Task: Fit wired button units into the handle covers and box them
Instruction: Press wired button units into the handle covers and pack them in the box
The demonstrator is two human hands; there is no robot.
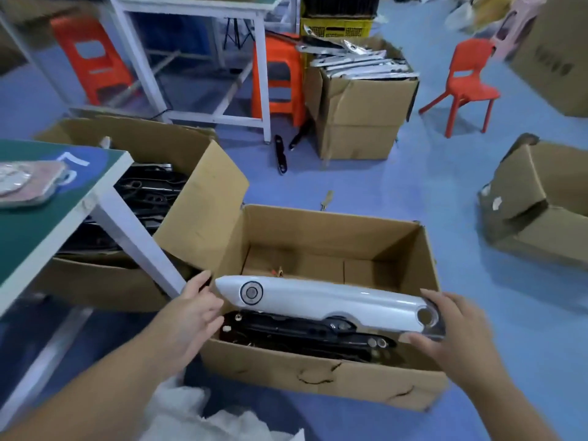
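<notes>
A long white handle cover (321, 302) hangs level over an open cardboard box (318, 377). A round button unit (251, 292) sits in the cover's left end, and thin orange wires (280, 271) show behind its top edge. My right hand (458, 335) grips the right end, thumb below and fingers over the top. At the left tip, my left hand (194, 313) has loosely spread fingers touching the cover. Several black handle parts (302, 335) lie inside the box along its near wall; the far half shows bare cardboard.
A green table (38, 224) with a white leg stands at left over a box of black parts (143, 198). Further back are a box of white covers (359, 100), orange stools and a chair. A crushed box (541, 202) lies at right; black parts (280, 154) lie on the floor.
</notes>
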